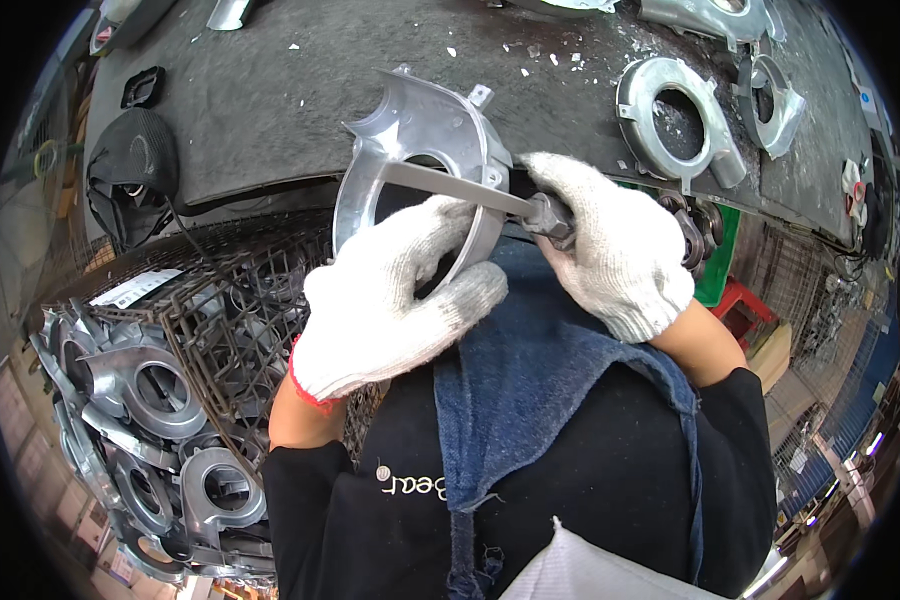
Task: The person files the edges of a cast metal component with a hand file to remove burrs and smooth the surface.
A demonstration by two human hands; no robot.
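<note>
My left hand (400, 300), in a white knitted glove with a red cuff edge, grips a silvery cast-metal housing (420, 110) with a round opening and a curved wall. The housing is tilted up at the near edge of the workbench. My right hand (615, 240), also gloved in white, is closed round a file tool (460, 188) with a long flat blade and a hex-shaped metal collar. Its blade reaches left across the housing's opening, by the rim. The glove hides the tool's handle, and whether the blade touches metal I cannot tell.
On the dark workbench (260, 110) lie similar housings (642, 110), (770, 105) at the right and small metal chips. A black mesh-backed item (135, 165) sits at its left edge. Lower left, a wire basket (230, 350) stands beside many stacked housings (150, 390). Right, a red plastic object (740, 305).
</note>
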